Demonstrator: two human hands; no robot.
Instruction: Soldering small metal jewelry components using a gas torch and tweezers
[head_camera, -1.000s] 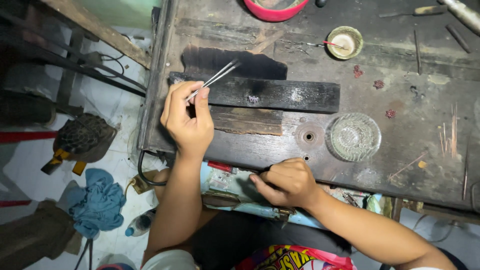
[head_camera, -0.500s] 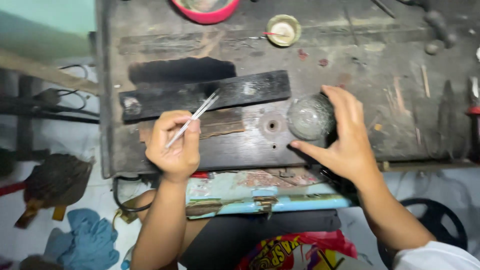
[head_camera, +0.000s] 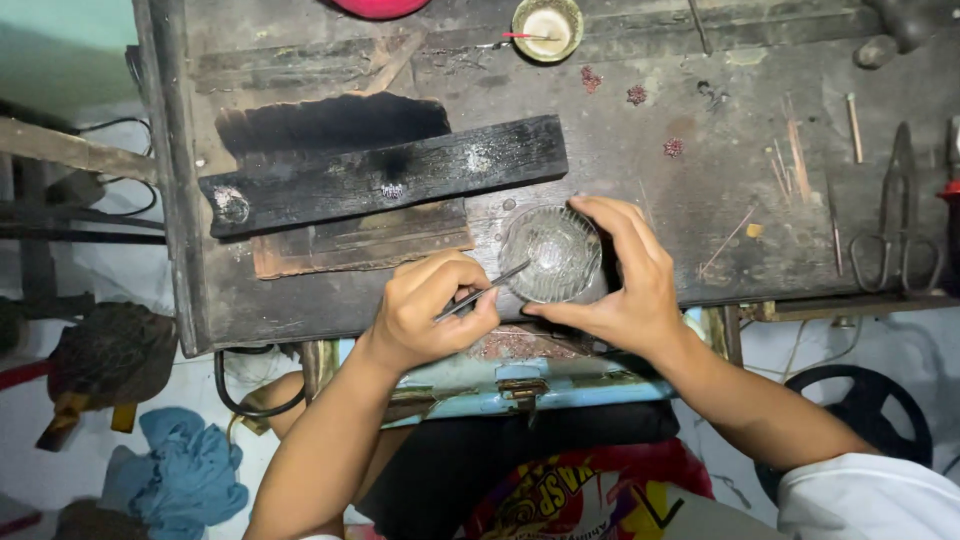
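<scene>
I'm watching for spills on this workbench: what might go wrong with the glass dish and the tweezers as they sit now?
The glass dish sits close to the bench's front edge, steadied only by the right hand; a nudge might push it off. The tweezers in the left hand reach over its rim, so a slip might flick out its tiny contents, or tip the dish.

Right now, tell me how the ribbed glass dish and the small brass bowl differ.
The ribbed glass dish is clear and larger; the small brass bowl is opaque, yellowish and smaller. The right hand cups the dish while the left hand points tweezers into it; the bowl sits untouched at the bench's far edge with a red-tipped tool across it. Both are round.
</scene>
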